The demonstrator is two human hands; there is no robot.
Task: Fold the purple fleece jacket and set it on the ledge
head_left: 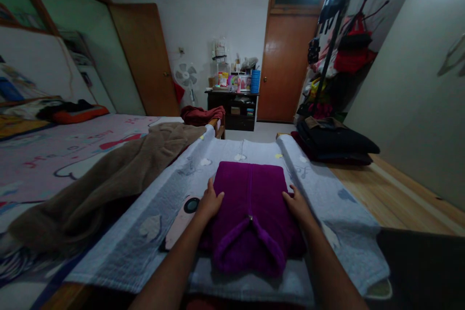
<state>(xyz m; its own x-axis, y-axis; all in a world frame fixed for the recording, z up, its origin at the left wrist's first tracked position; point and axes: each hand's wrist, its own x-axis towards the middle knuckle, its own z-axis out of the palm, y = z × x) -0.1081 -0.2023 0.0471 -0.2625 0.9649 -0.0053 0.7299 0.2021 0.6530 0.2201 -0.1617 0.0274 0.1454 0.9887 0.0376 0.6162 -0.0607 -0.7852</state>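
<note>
A purple zip-up jacket [250,189], folded into a neat rectangle, lies in front of me with its collar toward me and the zipper down its middle. At its left edge, my left hand [211,202] grips the cloth, thumb on top and the other fingers along the side. Opposite, my right hand [297,206] holds the right edge in a similar way, its fingers partly hidden. Beside my left forearm rests a pale pink phone [179,223] with a round dark camera ring. Under all this spreads a light blue patterned cloth [160,218].
A brown blanket [145,169] lies to the left on a pink bed [90,131]. Folded dark clothes [334,140] are stacked on a wooden surface [366,189] at right. Farther back stand a dark cabinet [232,111], a fan [186,75] and a closed door [286,68].
</note>
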